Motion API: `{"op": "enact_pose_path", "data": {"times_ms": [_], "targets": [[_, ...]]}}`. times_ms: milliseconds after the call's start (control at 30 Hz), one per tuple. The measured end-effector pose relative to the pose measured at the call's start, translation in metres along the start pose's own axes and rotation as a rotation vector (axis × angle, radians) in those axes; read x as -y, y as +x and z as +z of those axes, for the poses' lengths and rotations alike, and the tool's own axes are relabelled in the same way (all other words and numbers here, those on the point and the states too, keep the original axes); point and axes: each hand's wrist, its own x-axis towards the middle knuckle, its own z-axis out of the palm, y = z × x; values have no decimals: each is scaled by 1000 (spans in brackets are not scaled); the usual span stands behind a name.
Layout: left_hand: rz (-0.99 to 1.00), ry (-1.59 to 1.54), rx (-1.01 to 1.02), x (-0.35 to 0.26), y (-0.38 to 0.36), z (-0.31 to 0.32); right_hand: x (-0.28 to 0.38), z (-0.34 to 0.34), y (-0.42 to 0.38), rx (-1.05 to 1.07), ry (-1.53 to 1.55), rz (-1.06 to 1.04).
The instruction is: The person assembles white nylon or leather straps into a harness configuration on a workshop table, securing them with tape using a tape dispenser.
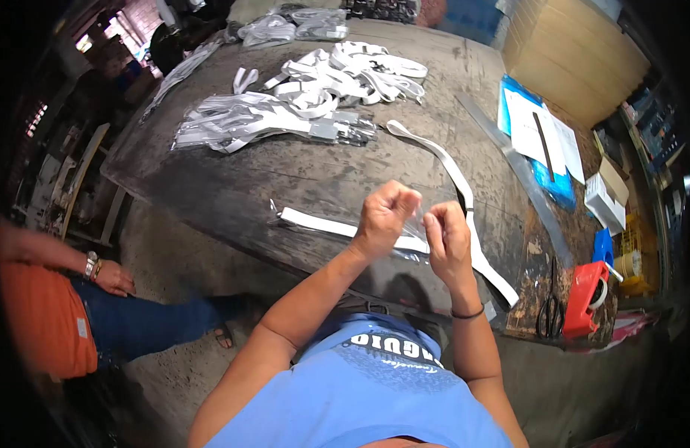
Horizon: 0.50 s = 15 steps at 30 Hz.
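Observation:
My left hand (386, 216) is closed in a pinch above the near edge of the table. Beside it, my right hand (448, 233) is pinched too, its fingertips turned toward the left. Thin clear plastic (417, 222) shows between the two hands, apparently the mouth of a bag. Below them lies a white strap (319, 222), with clear plastic around its ends and partly hidden by my left hand. A second white strap (451, 166), a lanyard-like band with a dark joint, runs behind my right hand toward the table's front edge.
Bagged white straps (248, 123) and a loose heap of straps (337, 75) lie farther back. At right are a metal ruler (520, 168), papers (535, 134), scissors (550, 312), a red tape dispenser (582, 300) and a cardboard box (573, 56). A person in orange (46, 317) stands left.

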Motion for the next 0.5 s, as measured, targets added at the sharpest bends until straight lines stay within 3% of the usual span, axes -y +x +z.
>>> {"op": "enact_pose_path", "data": {"times_ms": [33, 67, 133, 333, 400, 467, 500], "targets": [[58, -176, -51, -4, -1, 7, -6, 1, -2, -17, 81, 100], [-28, -270, -105, -12, -1, 11, -10, 5, -1, -50, 203, 174], [-66, -116, 64, -9, -1, 0, -23, 9, -2, -101, 301, 181], [-68, 28, 142, 6, -2, -1, -16, -6, 4, -25, 490, 258], [-20, 119, 171, 4, -3, 0, -13, -15, 6, -26, 438, 212], [29, 223, 172, -2, -5, -2, 0, -24, 9, 48, 29, 81], [35, 241, 190, -5, -6, -2, -1, -19, 9, -26, -44, -70]]}}
